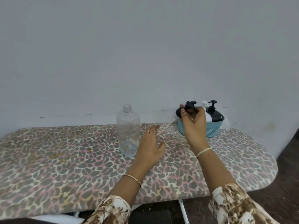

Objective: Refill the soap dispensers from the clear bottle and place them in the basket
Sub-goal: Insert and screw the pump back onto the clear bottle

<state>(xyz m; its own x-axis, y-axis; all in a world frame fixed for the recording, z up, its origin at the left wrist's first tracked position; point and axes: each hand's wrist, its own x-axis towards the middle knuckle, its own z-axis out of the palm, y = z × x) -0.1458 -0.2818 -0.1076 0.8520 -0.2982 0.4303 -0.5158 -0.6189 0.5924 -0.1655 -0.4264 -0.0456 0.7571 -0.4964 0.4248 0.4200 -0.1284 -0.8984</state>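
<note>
The clear bottle [128, 131] stands uncapped and nearly empty at the middle of the table. My right hand [194, 125] grips a black pump dispenser [186, 108] over the left rim of the teal basket [215, 129]. A thin white tube [166, 126] slants down and left from under that dispenser. My left hand [150, 146] hovers open over the table, its fingertips near the tube's lower end and just right of the clear bottle. Inside the basket stand a black dispenser [214, 113] and a white pump top [204, 104], partly hidden by my hand.
The leopard-print table [64, 159] runs against a plain grey wall [145, 54]. Its rounded right edge drops to a dark floor [284, 159]. A white sheet [226, 123] shows behind the basket.
</note>
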